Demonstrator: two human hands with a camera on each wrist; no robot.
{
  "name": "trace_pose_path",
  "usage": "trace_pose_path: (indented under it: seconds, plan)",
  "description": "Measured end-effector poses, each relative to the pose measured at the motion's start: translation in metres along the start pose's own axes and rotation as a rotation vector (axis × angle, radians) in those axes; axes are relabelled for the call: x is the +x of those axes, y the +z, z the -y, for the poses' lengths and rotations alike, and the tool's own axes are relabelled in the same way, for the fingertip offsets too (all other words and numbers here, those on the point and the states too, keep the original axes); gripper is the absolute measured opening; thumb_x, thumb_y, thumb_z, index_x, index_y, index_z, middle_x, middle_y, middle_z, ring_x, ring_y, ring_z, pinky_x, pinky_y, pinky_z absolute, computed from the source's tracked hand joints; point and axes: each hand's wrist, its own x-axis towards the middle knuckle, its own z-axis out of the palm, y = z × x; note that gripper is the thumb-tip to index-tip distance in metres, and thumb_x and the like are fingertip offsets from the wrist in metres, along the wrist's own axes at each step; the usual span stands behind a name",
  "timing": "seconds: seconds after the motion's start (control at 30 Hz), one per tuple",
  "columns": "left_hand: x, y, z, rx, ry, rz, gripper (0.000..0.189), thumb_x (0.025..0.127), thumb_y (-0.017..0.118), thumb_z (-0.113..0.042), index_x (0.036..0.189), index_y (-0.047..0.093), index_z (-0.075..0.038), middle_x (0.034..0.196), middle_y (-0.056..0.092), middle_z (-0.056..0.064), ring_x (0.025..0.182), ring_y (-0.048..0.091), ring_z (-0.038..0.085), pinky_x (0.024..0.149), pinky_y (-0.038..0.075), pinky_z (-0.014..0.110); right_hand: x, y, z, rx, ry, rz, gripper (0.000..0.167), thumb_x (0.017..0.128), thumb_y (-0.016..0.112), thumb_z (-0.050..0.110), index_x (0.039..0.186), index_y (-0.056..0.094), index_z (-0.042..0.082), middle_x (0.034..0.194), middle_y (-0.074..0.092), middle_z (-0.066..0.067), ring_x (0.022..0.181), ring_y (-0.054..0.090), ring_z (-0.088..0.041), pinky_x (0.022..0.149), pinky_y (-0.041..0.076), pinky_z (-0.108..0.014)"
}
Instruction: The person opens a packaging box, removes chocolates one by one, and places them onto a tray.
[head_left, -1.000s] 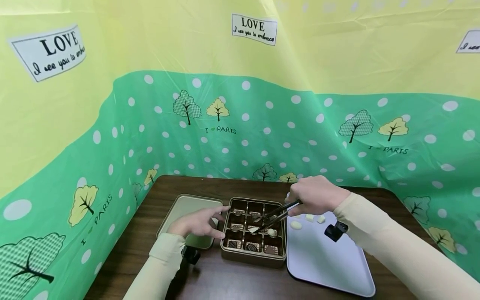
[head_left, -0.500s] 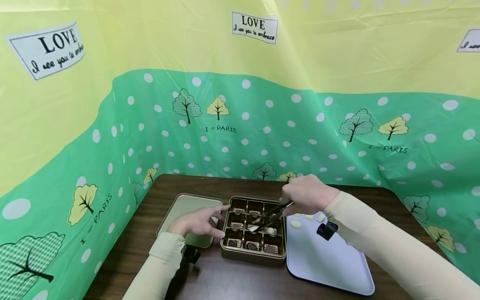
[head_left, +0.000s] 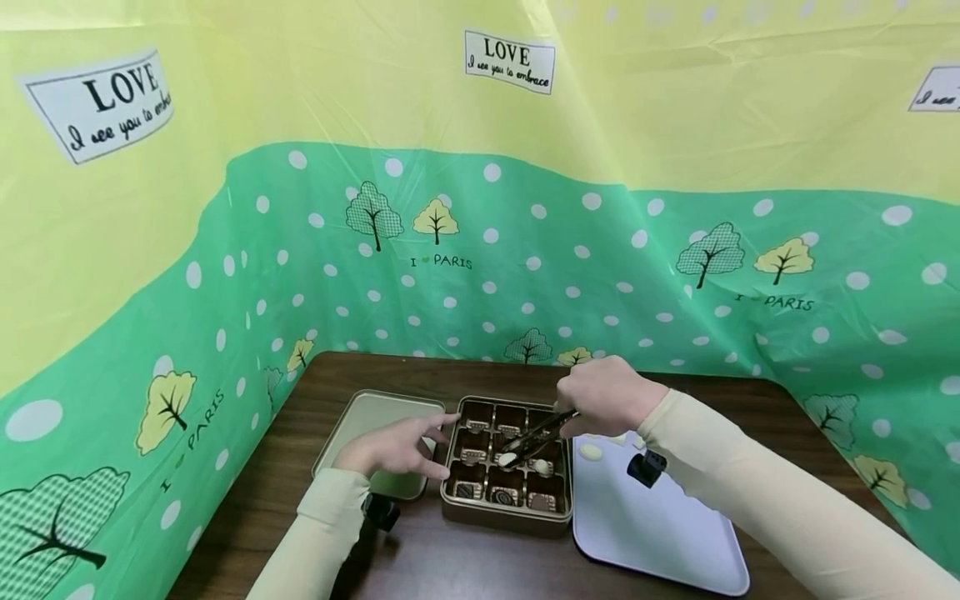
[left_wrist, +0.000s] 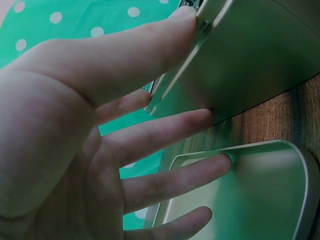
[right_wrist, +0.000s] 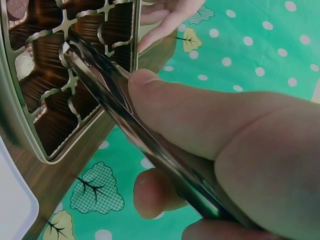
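My right hand (head_left: 611,395) grips metal tongs (right_wrist: 145,142) between thumb and fingers. The tong tips dip into the middle compartment of a sectioned tin box (head_left: 506,518), right at a white chocolate (head_left: 507,459). A second white piece (head_left: 542,466) sits in the compartment to its right, and dark chocolates (head_left: 502,496) fill the front row. On the box's left side, my left hand (head_left: 397,446) rests with spread fingers. In the left wrist view its thumb lies at the box rim (left_wrist: 192,52), with the other fingers stretched along the outer wall.
Left of the box lies its shallow metal lid (head_left: 348,427), partly under my left hand. A white tray (head_left: 660,533) with several pale pieces (head_left: 591,452) stands to the right, beneath my right forearm. The brown table (head_left: 420,546) is backed by a patterned green and yellow curtain (head_left: 450,317).
My right hand has shifted left and closer over the box, and the tongs' arms stand nearer together around the white chocolate in the middle compartment. The left hand has stayed put.
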Motion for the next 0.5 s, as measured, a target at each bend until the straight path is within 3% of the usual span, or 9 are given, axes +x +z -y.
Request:
trace_pose_path:
  seconds: [0.27, 0.37, 0.5]
  plan:
    - [-0.001, 0.002, 0.001, -0.005, 0.015, 0.009, 0.095, 0.088, 0.087, -0.027, 0.166, 0.033, -0.014, 0.138, 0.066, 0.011, 0.107, 0.068, 0.028, 0.092, 0.056, 0.044, 0.002, 0.002, 0.005, -0.015, -0.002, -0.017, 0.023, 0.083, 0.088, 0.042, 0.097, 0.086, 0.023, 0.086, 0.078, 0.008, 0.061, 0.063, -0.006, 0.053, 0.054, -0.034]
    - [-0.002, 0.001, 0.002, -0.004, 0.014, 0.007, 0.095, 0.089, 0.087, -0.026, 0.166, 0.033, -0.014, 0.138, 0.066, 0.011, 0.105, 0.068, 0.026, 0.091, 0.056, 0.044, 0.003, -0.001, 0.008, -0.033, -0.003, -0.03, 0.019, 0.082, 0.089, 0.043, 0.083, 0.083, 0.025, 0.074, 0.072, 0.012, 0.056, 0.056, -0.005, 0.051, 0.049, -0.033]
    - [-0.001, 0.0, 0.003, -0.008, 0.012, -0.001, 0.094, 0.089, 0.087, -0.027, 0.166, 0.034, -0.015, 0.138, 0.066, 0.011, 0.104, 0.068, 0.024, 0.088, 0.056, 0.042, 0.004, -0.004, 0.011, -0.065, -0.01, -0.051, 0.032, 0.081, 0.09, 0.043, 0.064, 0.067, 0.028, 0.058, 0.054, 0.013, 0.052, 0.046, -0.006, 0.047, 0.037, -0.031]
